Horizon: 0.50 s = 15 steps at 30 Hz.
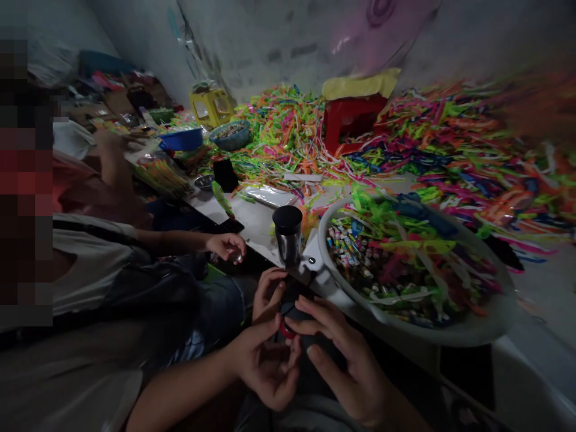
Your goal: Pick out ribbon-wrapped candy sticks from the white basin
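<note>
My left hand [270, 366] is palm up over my lap, its fingers curled and its thumb by a small red round thing [287, 328]. The thumb and fingertips appear to hold this thing, whose kind I cannot make out. My right hand [351, 360] comes in from the right, fingers stretched out and thumb apart; one fingertip reaches the red thing's edge. Just beyond are more bent fingers [266, 294]; I cannot tell whose they are. A steel tumbler with a black lid [288, 237] stands on the table beyond the hands.
At right stands a large pale basin [328, 288] of small printed pieces and bright strips. Colourful strips [288, 120] heap along the wall around a red stool [348, 117]. A co-worker's hand [227, 247] is at left. Farther back are a blue basin [182, 139] and a yellow stool [209, 105].
</note>
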Motion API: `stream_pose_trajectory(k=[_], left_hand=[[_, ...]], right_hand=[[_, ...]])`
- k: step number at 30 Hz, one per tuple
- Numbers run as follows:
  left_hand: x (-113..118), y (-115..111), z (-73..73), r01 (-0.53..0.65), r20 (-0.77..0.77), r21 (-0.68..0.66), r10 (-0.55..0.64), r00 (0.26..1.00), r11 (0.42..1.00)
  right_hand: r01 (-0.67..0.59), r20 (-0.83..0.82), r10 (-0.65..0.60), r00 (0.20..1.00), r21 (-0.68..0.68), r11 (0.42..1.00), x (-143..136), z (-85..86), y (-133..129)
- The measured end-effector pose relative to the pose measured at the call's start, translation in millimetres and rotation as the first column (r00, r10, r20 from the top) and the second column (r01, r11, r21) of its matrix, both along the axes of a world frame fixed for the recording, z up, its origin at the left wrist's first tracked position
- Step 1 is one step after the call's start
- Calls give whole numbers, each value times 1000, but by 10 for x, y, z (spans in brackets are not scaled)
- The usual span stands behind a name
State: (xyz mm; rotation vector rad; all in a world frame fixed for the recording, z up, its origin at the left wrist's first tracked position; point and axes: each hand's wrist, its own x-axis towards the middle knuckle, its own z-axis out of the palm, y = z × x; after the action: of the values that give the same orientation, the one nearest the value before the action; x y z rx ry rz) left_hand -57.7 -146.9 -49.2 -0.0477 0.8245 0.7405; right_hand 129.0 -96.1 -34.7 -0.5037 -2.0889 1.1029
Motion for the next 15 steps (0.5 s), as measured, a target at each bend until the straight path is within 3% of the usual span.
stream_pose_trajectory(k=[2,4,10,15], left_hand=[[11,-10,68,25,161,-292,23,987,956],[32,-5,93,74,245,-408,31,969,910],[26,28,118,70,225,-450,38,974,890],[13,17,143,95,258,-479,37,965,873]], right_hand=[[-2,-5,2,1000,60,998,37,-7,-5],[10,-22,-7,1000,152,988,68,-9,-2],[-9,17,2,1000,403,915,85,-15,0],[119,11,-129,992,305,945,255,112,-27]])
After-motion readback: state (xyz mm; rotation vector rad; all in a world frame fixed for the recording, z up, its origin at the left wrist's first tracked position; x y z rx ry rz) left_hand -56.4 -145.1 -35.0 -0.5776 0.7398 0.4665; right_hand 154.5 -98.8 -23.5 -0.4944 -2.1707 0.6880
